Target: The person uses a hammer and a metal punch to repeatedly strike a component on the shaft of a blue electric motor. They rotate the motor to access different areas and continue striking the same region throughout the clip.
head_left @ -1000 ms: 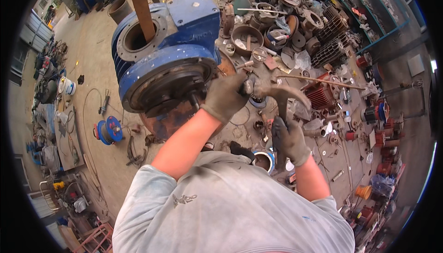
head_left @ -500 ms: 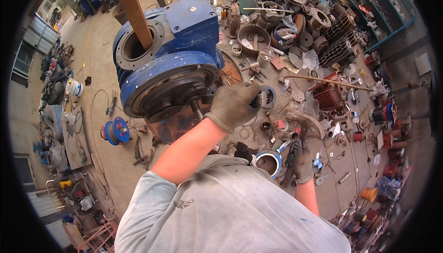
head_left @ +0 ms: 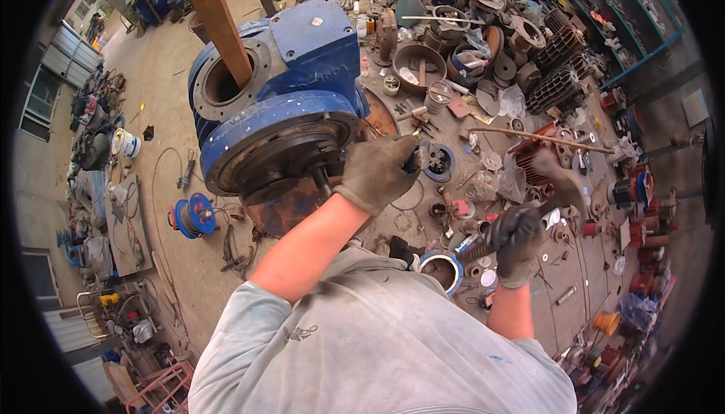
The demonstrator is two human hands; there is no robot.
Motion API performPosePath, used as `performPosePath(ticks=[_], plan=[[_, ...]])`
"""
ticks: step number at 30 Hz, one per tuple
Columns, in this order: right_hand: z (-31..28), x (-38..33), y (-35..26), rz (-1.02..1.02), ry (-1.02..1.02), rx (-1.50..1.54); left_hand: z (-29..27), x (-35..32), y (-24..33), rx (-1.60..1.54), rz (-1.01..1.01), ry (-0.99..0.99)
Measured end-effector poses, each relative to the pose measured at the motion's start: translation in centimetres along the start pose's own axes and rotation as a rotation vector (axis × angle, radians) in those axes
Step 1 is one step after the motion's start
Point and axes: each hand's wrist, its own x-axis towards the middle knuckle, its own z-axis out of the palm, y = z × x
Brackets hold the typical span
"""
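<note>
Gloved hands at the blue gearbox, hammer raised

The left hand (head_left: 380,171) clenches a small punch against the blue gearbox (head_left: 279,112) flange at its four o'clock; the right hand (head_left: 521,239) grips a hammer (head_left: 555,180) above the floor. Seemingly mid-strike; next needs a square blow.

A blue cable reel (head_left: 193,214) is lying on the concrete floor (head_left: 162,89) to the left, with a white bucket (head_left: 124,143) sitting farther off. Finned motor housings (head_left: 557,74) are crowding the scrap pile up right, and what is probably a blue-rimmed ring (head_left: 444,270) is resting lower down.
</note>
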Motion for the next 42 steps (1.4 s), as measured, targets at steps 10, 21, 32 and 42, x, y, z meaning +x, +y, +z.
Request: performPosePath(ticks=[10,21,32,42], plan=[[-0.2,-0.3,0.9,0.301,-0.314,-0.841,0.3,-1.0,-0.5,-0.097,-0.087,-0.010],[-5.4,-5.7,4.6,0.322,0.039,-0.673,-9.7,-0.3,13.4,-0.552,0.037,-0.013],[-9.4,-10.3,7.9,0.498,0.020,-0.629,1.9,-12.8,8.3,-0.463,-0.163,-0.424],[-9.5,-10.1,9.0,-0.351,-0.445,-1.287,-4.3,-15.3,13.7,-0.499,-0.143,-0.255]])
